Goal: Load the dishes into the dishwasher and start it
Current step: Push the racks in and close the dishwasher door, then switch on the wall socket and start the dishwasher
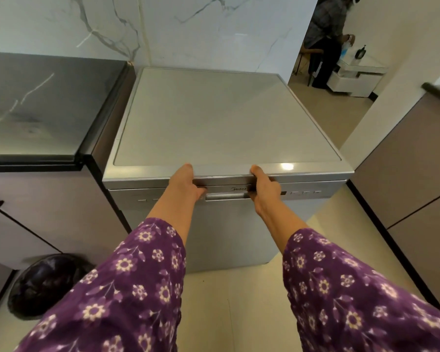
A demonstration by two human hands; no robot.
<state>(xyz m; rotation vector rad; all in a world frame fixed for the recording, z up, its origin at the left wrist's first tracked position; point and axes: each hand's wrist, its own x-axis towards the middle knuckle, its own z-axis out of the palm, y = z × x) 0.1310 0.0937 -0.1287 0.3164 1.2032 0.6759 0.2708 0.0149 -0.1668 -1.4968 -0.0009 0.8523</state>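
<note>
A silver free-standing dishwasher (224, 118) stands in the middle, seen from above, with its door shut or nearly shut. My left hand (186, 182) and my right hand (262, 185) both hold the top edge of the door, thumbs on the dishwasher's top and fingers curled into the gap above the handle recess (226, 196). The control panel (302, 193) runs along the door's top, right of my right hand. No dishes are in view.
A dark marble-topped counter (36, 105) with a cabinet below adjoins the dishwasher on the left. A dark bin bag (43, 283) sits on the floor at lower left. Brown cabinets (412, 174) line the right. Another person (325, 41) stands in the far room by a white table.
</note>
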